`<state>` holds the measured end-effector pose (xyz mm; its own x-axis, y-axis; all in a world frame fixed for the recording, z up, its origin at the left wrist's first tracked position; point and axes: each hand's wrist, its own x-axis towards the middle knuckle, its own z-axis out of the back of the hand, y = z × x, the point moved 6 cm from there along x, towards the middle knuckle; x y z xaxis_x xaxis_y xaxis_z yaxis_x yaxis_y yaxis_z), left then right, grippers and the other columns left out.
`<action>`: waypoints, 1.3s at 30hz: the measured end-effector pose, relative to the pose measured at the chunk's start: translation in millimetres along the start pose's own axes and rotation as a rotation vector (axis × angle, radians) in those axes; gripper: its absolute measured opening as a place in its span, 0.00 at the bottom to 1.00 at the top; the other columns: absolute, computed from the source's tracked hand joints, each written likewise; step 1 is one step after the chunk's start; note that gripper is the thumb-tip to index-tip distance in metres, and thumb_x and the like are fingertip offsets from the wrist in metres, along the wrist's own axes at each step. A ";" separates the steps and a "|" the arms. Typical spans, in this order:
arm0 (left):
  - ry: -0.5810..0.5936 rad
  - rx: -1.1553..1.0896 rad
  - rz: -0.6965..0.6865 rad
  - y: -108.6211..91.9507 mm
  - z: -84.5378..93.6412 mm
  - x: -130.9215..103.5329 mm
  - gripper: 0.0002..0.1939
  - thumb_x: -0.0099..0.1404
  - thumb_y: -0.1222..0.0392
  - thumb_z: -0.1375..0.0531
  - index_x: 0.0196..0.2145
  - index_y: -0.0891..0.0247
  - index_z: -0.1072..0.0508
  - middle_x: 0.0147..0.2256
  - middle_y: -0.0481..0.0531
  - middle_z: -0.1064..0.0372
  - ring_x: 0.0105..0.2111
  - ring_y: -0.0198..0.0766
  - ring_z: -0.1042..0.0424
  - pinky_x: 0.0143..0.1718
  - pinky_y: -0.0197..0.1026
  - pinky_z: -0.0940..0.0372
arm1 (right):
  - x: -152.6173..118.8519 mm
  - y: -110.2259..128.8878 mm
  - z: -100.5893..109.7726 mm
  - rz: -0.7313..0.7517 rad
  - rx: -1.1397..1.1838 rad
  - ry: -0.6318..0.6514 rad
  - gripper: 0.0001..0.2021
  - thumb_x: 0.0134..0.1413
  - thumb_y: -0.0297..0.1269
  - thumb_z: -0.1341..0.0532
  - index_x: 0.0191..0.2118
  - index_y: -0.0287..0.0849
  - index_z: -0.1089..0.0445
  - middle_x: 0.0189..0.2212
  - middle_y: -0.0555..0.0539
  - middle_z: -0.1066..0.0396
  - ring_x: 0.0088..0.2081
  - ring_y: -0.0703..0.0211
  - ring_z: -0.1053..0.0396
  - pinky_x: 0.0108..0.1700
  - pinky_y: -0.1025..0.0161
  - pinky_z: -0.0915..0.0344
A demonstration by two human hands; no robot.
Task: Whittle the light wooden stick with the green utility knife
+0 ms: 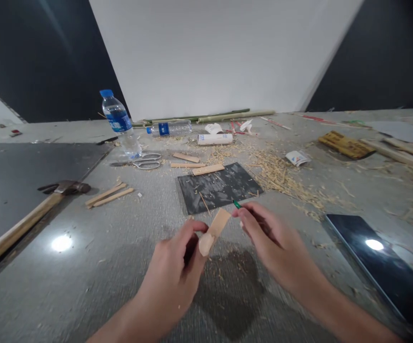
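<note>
A short flat strip of pale bamboo (220, 223) is pinched in my left hand (177, 259), its free end angled up and to the right. Over the near end of the strip lies my left thumb, with a pale covering on its tip. My right hand (274, 240) is closed around a slim object with a green tip (236, 204); the rest of it is hidden by the fingers. That tip points away, close to the strip's far end. Just beyond both hands lies a dark rectangular board (227, 188) with dust and splinters on it.
A bamboo piece (208, 169) rests on the board's far edge. Scissors (144, 162), an upright water bottle (118, 121) and a hammer (54, 193) are at left. Bamboo shavings (285, 178) spread right of the board, and a phone (374, 257) lies near my right forearm.
</note>
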<state>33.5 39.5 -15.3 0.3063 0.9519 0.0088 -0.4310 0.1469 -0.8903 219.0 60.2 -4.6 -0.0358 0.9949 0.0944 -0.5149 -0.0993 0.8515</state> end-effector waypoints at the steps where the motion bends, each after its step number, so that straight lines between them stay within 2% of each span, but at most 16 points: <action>1: -0.001 -0.016 0.014 0.0 0.3 0.3 0.12 0.77 0.50 0.50 0.46 0.59 0.32 0.22 0.42 0.36 0.21 0.35 0.37 0.25 0.38 0.45 | -1.5 -2.3 -1.9 -0.030 0.074 0.021 0.17 0.71 0.53 0.48 0.37 0.47 0.34 0.23 0.56 0.45 0.24 0.63 0.45 0.24 0.64 0.49; 5: -0.027 -0.143 0.096 1.2 3.4 1.7 0.12 0.77 0.52 0.51 0.41 0.59 0.32 0.29 0.45 0.30 0.28 0.35 0.35 0.30 0.38 0.43 | -10.2 -2.4 -13.9 -0.062 0.228 0.169 0.16 0.73 0.52 0.49 0.37 0.47 0.37 0.25 0.56 0.45 0.25 0.63 0.47 0.23 0.65 0.49; 9: -0.063 -0.310 0.193 8.3 5.3 3.0 0.11 0.75 0.61 0.53 0.34 0.59 0.35 0.27 0.43 0.39 0.28 0.34 0.41 0.31 0.38 0.45 | -21.5 6.8 -27.6 -0.011 0.161 0.341 0.15 0.73 0.51 0.49 0.39 0.48 0.36 0.25 0.56 0.44 0.25 0.63 0.45 0.26 0.64 0.48; 13: -0.037 -0.372 0.173 9.4 4.0 1.9 0.09 0.73 0.64 0.52 0.35 0.58 0.36 0.26 0.42 0.44 0.28 0.34 0.44 0.31 0.39 0.46 | -27.3 14.6 -34.9 0.028 0.122 0.409 0.15 0.74 0.49 0.50 0.39 0.48 0.35 0.25 0.56 0.42 0.26 0.62 0.44 0.27 0.63 0.47; 18: 0.061 -0.319 0.067 1.6 -0.1 -1.6 0.11 0.74 0.54 0.46 0.33 0.59 0.37 0.27 0.42 0.47 0.27 0.33 0.49 0.27 0.38 0.50 | -23.8 20.9 -34.8 0.047 0.137 0.395 0.16 0.74 0.48 0.49 0.37 0.47 0.34 0.26 0.55 0.38 0.27 0.62 0.42 0.29 0.63 0.45; 23: 0.058 -0.226 0.043 1.8 0.1 0.3 0.14 0.71 0.54 0.40 0.31 0.59 0.39 0.25 0.40 0.52 0.26 0.33 0.53 0.24 0.37 0.54 | -23.1 24.0 -32.6 0.047 0.181 0.402 0.15 0.73 0.46 0.47 0.33 0.46 0.35 0.25 0.55 0.41 0.27 0.62 0.45 0.28 0.64 0.45; 26: 0.034 -0.170 0.058 1.7 2.1 2.7 0.15 0.71 0.54 0.40 0.29 0.60 0.39 0.23 0.40 0.54 0.25 0.33 0.54 0.23 0.37 0.56 | -24.5 22.3 -32.7 0.022 0.210 0.413 0.18 0.73 0.48 0.49 0.30 0.46 0.39 0.24 0.56 0.46 0.25 0.63 0.49 0.26 0.64 0.49; 30: 0.012 -0.134 0.100 0.1 3.6 4.5 0.15 0.69 0.53 0.39 0.28 0.61 0.37 0.23 0.40 0.55 0.24 0.32 0.55 0.23 0.37 0.57 | -26.5 16.8 -37.0 -0.024 0.196 0.409 0.19 0.73 0.51 0.50 0.31 0.46 0.40 0.24 0.56 0.46 0.25 0.63 0.48 0.26 0.63 0.50; 36: 0.014 -0.158 0.168 3.5 1.4 9.1 0.18 0.71 0.48 0.42 0.27 0.61 0.36 0.24 0.41 0.54 0.26 0.33 0.53 0.24 0.37 0.56 | -29.3 6.9 -44.9 -0.104 0.221 0.340 0.20 0.72 0.52 0.51 0.31 0.46 0.40 0.22 0.57 0.51 0.24 0.63 0.53 0.24 0.64 0.54; 39: 0.007 -0.157 0.224 10.0 0.8 9.7 0.20 0.70 0.48 0.42 0.25 0.60 0.40 0.23 0.41 0.54 0.25 0.32 0.53 0.24 0.37 0.57 | -23.5 -3.6 -36.6 -0.171 0.251 0.255 0.20 0.71 0.54 0.49 0.32 0.46 0.38 0.21 0.58 0.51 0.22 0.65 0.53 0.22 0.66 0.56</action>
<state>31.5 50.4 -23.8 0.2246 0.9539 -0.1992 -0.3517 -0.1113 -0.9295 190.4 37.8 -28.7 -0.1959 0.9668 -0.1638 -0.3072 0.0981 0.9466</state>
